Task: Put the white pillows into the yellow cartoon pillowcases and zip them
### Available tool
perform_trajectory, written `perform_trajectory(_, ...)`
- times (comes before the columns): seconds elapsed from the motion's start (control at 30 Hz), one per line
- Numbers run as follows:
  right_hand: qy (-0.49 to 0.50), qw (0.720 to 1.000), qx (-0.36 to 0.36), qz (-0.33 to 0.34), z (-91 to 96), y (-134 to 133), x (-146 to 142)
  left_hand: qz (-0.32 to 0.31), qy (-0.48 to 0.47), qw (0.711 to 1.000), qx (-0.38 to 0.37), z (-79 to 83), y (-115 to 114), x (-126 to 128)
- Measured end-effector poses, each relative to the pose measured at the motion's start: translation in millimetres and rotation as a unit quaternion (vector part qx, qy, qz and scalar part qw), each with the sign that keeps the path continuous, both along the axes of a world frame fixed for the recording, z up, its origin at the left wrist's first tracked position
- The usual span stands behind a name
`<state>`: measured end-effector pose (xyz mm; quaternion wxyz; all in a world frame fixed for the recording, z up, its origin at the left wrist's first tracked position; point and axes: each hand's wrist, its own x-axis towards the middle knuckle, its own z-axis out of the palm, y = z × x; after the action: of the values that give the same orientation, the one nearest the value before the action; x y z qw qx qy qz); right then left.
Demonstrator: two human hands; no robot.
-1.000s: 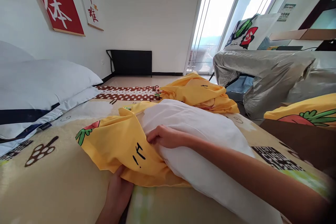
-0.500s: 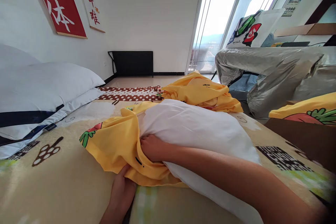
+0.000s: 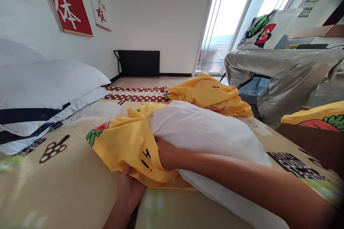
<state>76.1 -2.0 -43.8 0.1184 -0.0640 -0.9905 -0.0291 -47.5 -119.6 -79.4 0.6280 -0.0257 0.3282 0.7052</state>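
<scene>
A white pillow lies on the bed, its left end inside a yellow pillowcase printed with carrots and black marks. My right hand reaches across the pillow into the mouth of the case. Its fingers are hidden under the yellow cloth, so their grip does not show. At the near edge of the case, my left hand pinches the fabric, thumb on top and the other fingers underneath. Most of the pillow's right part is uncovered, and my right forearm rests over it.
Another crumpled yellow cloth lies just beyond the pillow. White pillows with dark bands are stacked at left. A brown box with yellow carrot-print fabric stands at right, near plastic-covered furniture. The patterned bedspread lies underneath.
My right hand has gone deeper into the pillowcase, and its fingers have passed out of sight. The case's front is flatter, showing more of its black print. My left hand keeps its pinch.
</scene>
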Motion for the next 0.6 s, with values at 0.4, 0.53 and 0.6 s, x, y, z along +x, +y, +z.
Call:
perform_trajectory(0.4,-0.111,0.988,0.005,-0.109,12.1,-4,0,0.047,0.028,0.997,-0.055,2.4,1,4)
perform_trajectory(0.53,-0.086,0.976,-0.134,-0.146,23.1,-2,5,0.042,0.046,0.997,-0.05,0.4,1,5)
perform_trajectory(0.6,-0.088,0.965,-0.194,-0.15,29.5,-3,6,0.03,0.048,0.998,-0.032,-1.2,1,5)
